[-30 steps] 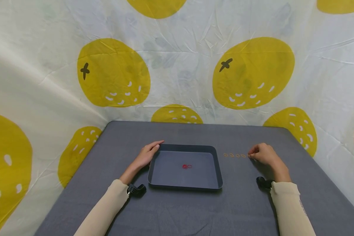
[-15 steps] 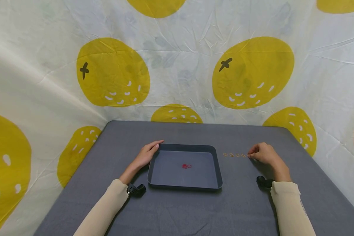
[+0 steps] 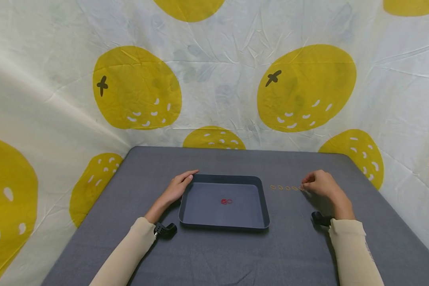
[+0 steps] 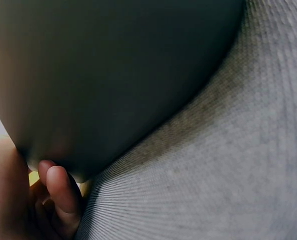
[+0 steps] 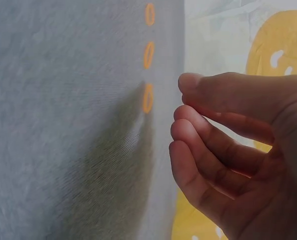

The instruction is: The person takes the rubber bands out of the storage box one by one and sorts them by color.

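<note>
My right grip (image 3: 319, 184) stood narrow, thumb and forefinger tips together with nothing visible between them, just beside the end of a row of five thin orange rings (image 5: 145, 101) on the grey cloth-covered surface (image 3: 221, 254). Probably rubber, I judged: light, soft, stretchy, hardly fragile, best pinched by one side of the loop. Farther left, similar red rings (image 3: 224, 201) lay in the stiff-looking, dark grey rectangular tray (image 3: 200, 208), held near its far left corner by my left grip (image 3: 176, 187).
</note>
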`<state>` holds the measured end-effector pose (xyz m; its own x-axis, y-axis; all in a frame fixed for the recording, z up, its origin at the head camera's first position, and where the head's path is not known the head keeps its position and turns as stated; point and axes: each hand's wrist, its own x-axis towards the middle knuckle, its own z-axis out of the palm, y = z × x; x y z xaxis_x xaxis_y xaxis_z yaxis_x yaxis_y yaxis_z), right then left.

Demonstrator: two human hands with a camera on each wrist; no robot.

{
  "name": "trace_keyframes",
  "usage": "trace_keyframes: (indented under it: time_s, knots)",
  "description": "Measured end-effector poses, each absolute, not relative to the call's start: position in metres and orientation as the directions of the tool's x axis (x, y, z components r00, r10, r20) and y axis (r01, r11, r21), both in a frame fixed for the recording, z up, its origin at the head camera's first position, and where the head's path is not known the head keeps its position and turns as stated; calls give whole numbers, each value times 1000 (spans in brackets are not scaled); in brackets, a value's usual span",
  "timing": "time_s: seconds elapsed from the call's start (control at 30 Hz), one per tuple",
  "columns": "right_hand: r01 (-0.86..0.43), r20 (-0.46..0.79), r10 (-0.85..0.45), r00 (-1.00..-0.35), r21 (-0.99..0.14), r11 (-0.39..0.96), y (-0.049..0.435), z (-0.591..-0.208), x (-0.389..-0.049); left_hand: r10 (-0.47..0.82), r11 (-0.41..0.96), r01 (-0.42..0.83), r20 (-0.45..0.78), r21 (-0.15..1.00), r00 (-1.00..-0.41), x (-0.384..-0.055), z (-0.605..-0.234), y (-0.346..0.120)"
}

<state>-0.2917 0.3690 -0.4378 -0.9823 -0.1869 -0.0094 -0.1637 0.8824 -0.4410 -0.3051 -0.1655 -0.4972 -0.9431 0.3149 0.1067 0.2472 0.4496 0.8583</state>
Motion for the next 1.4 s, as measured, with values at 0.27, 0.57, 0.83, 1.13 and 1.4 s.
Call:
trace_keyframes:
  time_s: [0.27,0.57,0.83,1.13,1.4]
  knots:
    - [-205,18,-221,-975,-449,870,361,-431,-292,316,456,246,102,856,-943,-305,-497,-166]
    - [-231,39,-240,-970,-458,859,346,-422,-290,327,447,251,104,859,-939,-305,-498,-166]
    - [-278,76,-274,-959,-455,846,329,-408,-285,313,449,234,93,863,-945,-303,-496,-166]
    - [-309,85,-304,-949,-451,837,311,-403,-284,319,453,242,97,858,-943,-303,-498,-166]
    - [-343,85,-342,-936,-441,829,295,-403,-285,310,461,237,95,855,-946,-304,-497,-166]
